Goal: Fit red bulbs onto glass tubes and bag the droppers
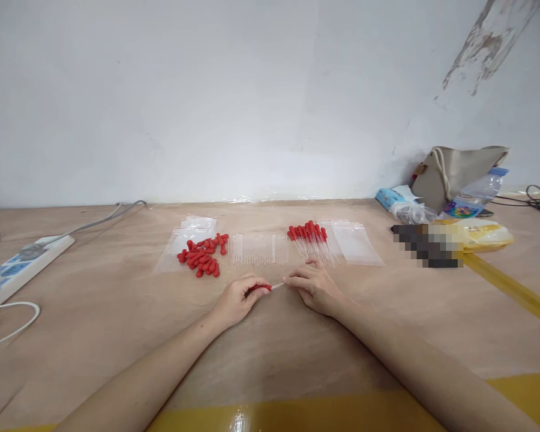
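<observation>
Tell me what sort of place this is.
Probably a makeshift workspace for small handwork, perhaps in a workshop: loose red bulbs lie in a pile beside a row of thin clear tubes, with a power strip off to the left.

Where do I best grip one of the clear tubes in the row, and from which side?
Probably pinch its near end, coming from the front and slightly above. The clear tubes lie flat, side by side, running front to back, their near ends uncovered. Red bulbs to the left and red-topped droppers to the right leave less room sideways.
</observation>
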The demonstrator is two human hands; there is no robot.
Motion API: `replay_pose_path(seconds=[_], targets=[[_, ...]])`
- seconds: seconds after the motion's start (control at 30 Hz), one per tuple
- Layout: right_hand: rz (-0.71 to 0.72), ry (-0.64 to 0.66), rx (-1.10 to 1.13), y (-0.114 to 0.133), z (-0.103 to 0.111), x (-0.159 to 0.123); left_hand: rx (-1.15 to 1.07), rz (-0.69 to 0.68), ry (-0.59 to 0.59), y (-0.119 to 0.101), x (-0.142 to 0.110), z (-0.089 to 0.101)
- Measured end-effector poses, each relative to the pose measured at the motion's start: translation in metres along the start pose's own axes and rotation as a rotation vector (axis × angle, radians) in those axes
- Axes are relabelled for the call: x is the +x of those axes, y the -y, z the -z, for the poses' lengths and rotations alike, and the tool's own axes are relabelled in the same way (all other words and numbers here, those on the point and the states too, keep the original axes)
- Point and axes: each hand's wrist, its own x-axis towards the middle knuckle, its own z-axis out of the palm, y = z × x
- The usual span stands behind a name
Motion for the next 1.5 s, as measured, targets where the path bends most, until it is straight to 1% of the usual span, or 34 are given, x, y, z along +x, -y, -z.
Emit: replay_pose_path(seconds=[0.27,0.47,0.67,0.83,0.93,1.03,1.17,1.5], targets=[[-0.012,-0.032,-0.021,0.004,0.005,0.0,0.034,0.012,0.001,0.0,-0.001,-0.002],[-0.029,-0.006,0.016,0.005,0.003,0.002,0.017,-0.013,-0.045,-0.001,-0.001,-0.002],[-0.006,0.019,0.083,0.001,0.003,0.001,0.043,-0.042,0.004,-0.006,-0.001,0.0],[0.018,-0.019,0.039,0.002,0.005,0.003,0.104,-0.024,0.005,-0.006,-0.001,0.0],[0.031,-0.019,0.024,0.006,0.005,0.002,0.13,-0.031,0.007,-0.006,-0.001,0.0],[0.022,0.001,0.031,0.011,0.004,0.002,0.144,-0.056,0.003,-0.006,-0.002,-0.001],[-0.038,0.04,0.057,0.017,0.0,0.003,0.143,-0.092,0.007,-0.005,-0.003,-0.001],[-0.206,0.248,0.151,0.029,-0.001,0.009,0.196,-0.188,0.064,-0.001,-0.004,-0.001]])
